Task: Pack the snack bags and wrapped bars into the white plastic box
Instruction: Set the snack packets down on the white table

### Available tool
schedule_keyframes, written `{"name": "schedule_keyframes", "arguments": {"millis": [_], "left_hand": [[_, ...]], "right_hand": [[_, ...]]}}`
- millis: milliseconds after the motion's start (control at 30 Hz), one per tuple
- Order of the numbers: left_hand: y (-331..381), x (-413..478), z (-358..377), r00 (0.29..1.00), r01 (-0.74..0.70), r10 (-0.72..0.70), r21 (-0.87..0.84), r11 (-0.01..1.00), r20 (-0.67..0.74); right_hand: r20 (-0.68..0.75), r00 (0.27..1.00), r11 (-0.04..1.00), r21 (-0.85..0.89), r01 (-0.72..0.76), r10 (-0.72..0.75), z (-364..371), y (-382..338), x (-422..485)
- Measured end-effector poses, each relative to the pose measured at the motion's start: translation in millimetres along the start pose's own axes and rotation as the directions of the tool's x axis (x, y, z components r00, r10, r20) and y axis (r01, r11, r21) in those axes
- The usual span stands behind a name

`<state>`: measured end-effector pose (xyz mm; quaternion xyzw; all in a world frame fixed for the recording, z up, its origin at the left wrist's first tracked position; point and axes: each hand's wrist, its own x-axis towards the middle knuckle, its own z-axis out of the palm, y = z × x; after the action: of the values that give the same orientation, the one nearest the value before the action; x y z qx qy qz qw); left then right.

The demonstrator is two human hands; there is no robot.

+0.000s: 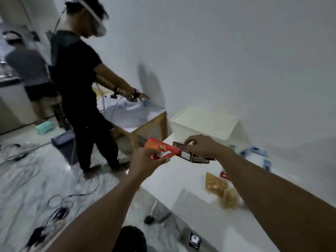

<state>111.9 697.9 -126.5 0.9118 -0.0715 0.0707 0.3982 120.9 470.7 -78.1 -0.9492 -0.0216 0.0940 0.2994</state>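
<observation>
The left hand [148, 161] pinched a red bag [163, 149] by its near end, thumb on top and fingers curled beneath, holding it clear of the table [172, 180]. The right hand [201, 146] gripped a dark pack [199, 159] from above, fingers curled over its far edge, and the pack met the red bag's end. Both were held out toward the box [203, 122], probably so two items could go in on one trip. The box stood at the table's far end by the wall; whether it was lidded could not be told. A yellow bag [217, 187], a small red pack [224, 175] and blue packs [254, 153] lay on the table, not yet packed. Another person [80, 88] worked at a separate bench on the left.
</observation>
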Motion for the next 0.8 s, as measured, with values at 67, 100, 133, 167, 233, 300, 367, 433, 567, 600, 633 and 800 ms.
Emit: {"name": "schedule_keyframes", "arguments": {"millis": [67,100,133,167,233,300,367,433,567,600,633,800], "left_hand": [[-76,-22,-8,0.975,0.219,-0.218,-0.036,0.975,0.035],[-110,-37,-9,0.947,0.318,-0.316,-0.050,0.947,0.052],[-141,-52,-7,0.914,0.403,-0.400,-0.054,0.914,0.062],[-169,-67,-2,0.876,0.480,-0.477,-0.056,0.875,0.066],[-221,-92,13,0.783,0.622,-0.618,-0.059,0.781,0.073],[-269,-108,36,0.687,0.727,-0.722,-0.088,0.681,0.086],[-320,-114,65,0.604,0.796,-0.790,-0.129,0.591,0.105],[-376,-113,99,0.521,0.844,-0.847,-0.209,0.494,0.102],[-493,-119,178,0.387,0.877,-0.917,-0.345,0.334,0.096],[-519,-122,195,0.365,0.880,-0.926,-0.360,0.310,0.094],[-543,-125,211,0.355,0.882,-0.930,-0.364,0.299,0.097],[-625,-148,259,0.311,0.893,-0.933,-0.390,0.222,0.182]], "right_hand": [[0.129,0.991,0.998,0.055,0.016,-0.023,76,-20,27],[0.201,0.979,0.996,0.094,0.006,-0.025,114,-25,36],[0.275,0.961,0.992,0.125,-0.031,-0.004,154,-26,43],[0.346,0.938,0.986,0.151,-0.072,0.016,192,-25,48],[0.473,0.877,0.970,0.166,-0.177,0.079,269,-12,59],[0.587,0.798,0.953,0.142,-0.267,0.136,337,8,70],[0.668,0.717,0.933,0.098,-0.347,0.196,402,30,89],[0.704,0.661,0.897,0.077,-0.435,0.260,467,52,114],[0.733,0.572,0.758,0.119,-0.641,0.369,607,102,165],[0.737,0.560,0.741,0.122,-0.661,0.378,636,111,174],[0.742,0.551,0.730,0.125,-0.672,0.381,663,120,184],[0.819,0.426,0.661,0.079,-0.746,0.383,745,138,205]]}}
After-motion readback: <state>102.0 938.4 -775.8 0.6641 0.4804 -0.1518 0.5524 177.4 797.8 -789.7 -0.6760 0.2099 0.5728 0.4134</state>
